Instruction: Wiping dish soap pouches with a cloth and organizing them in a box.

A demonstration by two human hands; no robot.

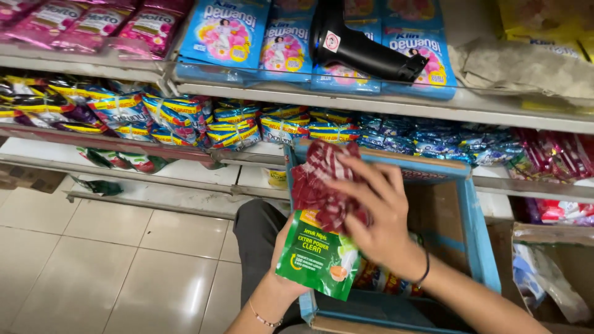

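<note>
On my feed the far left of the top shelf carries pink sachet packs (93, 21). Below them, on the middle shelf, lie strips of blue and yellow sachets (173, 117), with a couple of green packs (127, 161) on the low white shelf. Further right the top shelf holds flat blue pouches (226, 34) with pink flower prints, and a black handheld device (352, 43) with a small round sticker lies across them. Beyond it, shiny dark blue sachets (445, 139) fill the middle shelf, then red ones (557, 154) at the far right.

Near me, my left hand (281, 281) grips the lower edge of a green pouch (322, 256) from underneath, thumb side hidden behind it. The pouch is glossy green with white lettering and a small orange mark, held upright just over the near rim of a blue cardboard box (479, 235). My right hand (380, 216) rests fingers spread over a red and white striped cloth (322, 185), pressing it against the top of the pouch. A brown carton (550, 272) with white bags stands at the near right.
</note>
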